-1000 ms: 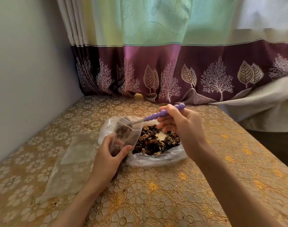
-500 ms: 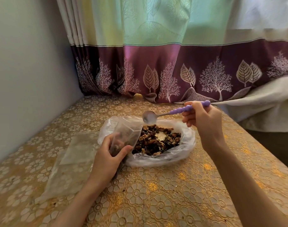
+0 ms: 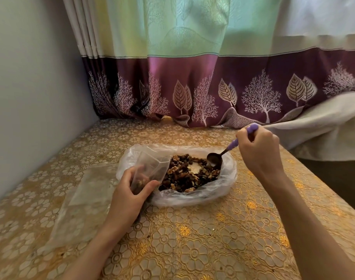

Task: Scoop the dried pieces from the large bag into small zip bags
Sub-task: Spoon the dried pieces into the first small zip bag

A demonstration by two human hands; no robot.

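Observation:
A large clear bag (image 3: 223,190) lies open on the table, holding brown dried pieces (image 3: 184,174). My left hand (image 3: 130,197) grips a small zip bag (image 3: 152,166) upright at the large bag's left rim; a few pieces sit in its bottom. My right hand (image 3: 257,152) holds a spoon by its purple handle (image 3: 233,145). The spoon's metal bowl (image 3: 214,159) dips into the right side of the pile.
A stack of flat clear zip bags (image 3: 81,205) lies left of my left hand. The table's gold floral cloth (image 3: 192,249) ends at a wall on the left and a curtain (image 3: 192,87) behind. The table's right edge drops off near my right forearm.
My right hand drew the spoon out of the small bag, swung it right, then lowered its bowl into the pile's right side. My left hand kept the small bag still.

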